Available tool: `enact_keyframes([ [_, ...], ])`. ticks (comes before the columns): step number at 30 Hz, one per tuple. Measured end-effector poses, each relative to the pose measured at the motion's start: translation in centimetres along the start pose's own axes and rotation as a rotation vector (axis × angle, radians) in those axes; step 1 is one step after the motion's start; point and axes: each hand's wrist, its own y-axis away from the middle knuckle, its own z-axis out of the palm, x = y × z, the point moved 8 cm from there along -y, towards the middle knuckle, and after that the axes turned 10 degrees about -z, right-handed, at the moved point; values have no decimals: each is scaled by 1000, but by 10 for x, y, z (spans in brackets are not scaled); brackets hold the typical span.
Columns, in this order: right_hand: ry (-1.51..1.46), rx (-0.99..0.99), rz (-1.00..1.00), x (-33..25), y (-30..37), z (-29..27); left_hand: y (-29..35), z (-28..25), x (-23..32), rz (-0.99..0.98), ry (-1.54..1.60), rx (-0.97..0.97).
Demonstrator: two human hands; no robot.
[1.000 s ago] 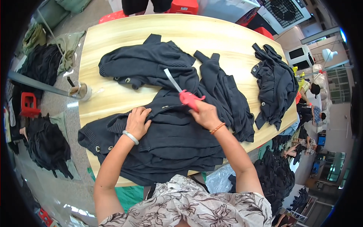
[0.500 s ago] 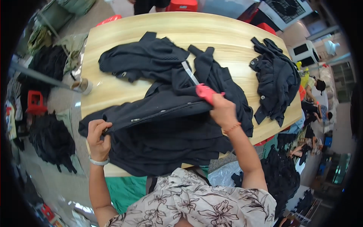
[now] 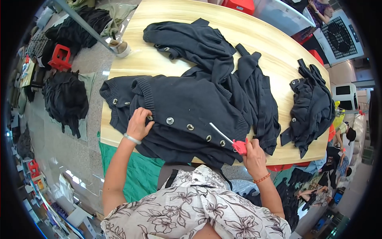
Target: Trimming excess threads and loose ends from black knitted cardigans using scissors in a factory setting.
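Observation:
A dark cardigan [image 3: 187, 111] with a row of silver buttons lies spread on the wooden table [image 3: 254, 36] in front of me. My left hand [image 3: 139, 123] presses on its left part, fingers on the cloth beside a button. My right hand [image 3: 252, 153] sits at the cardigan's lower right edge and holds red-handled scissors [image 3: 230, 141] whose pale blades point up-left over the cloth near the lowest button.
More dark garments lie behind the cardigan [image 3: 199, 40] and to its right [image 3: 258, 91]; a separate heap [image 3: 312, 107] rests at the table's right end. A tape roll [image 3: 121, 48] stands at the left edge. Dark clothes piles [image 3: 65, 97], red stools [image 3: 59, 55] and green cloth [image 3: 135, 175] occupy the floor.
The cardigan has been turned and laid flat with its buttons up. My left hand moved from its left edge onto the cloth, and my right hand with the scissors came down to the near edge.

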Motion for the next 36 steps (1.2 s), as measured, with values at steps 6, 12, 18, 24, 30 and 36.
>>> enact_keyframes([
  [6, -491, -32, -151, -53, -45, 12, -13, 7, -14, -44, 137, -26],
  [12, -458, -171, -261, -99, -74, 53, -2, 13, -24, -146, 454, -95],
  [18, -424, -222, -380, -157, -108, 54, 5, 30, -45, -184, 590, -195],
  [24, -566, -210, -162, -116, -90, 35, 4, -25, 35, 121, 59, 202],
  [30, -379, -225, -100, -82, -53, 29, -2, 52, 45, 19, 190, -23],
  [36, -399, -315, -192, -88, -52, 41, -4, 67, 33, -161, 426, -258],
])
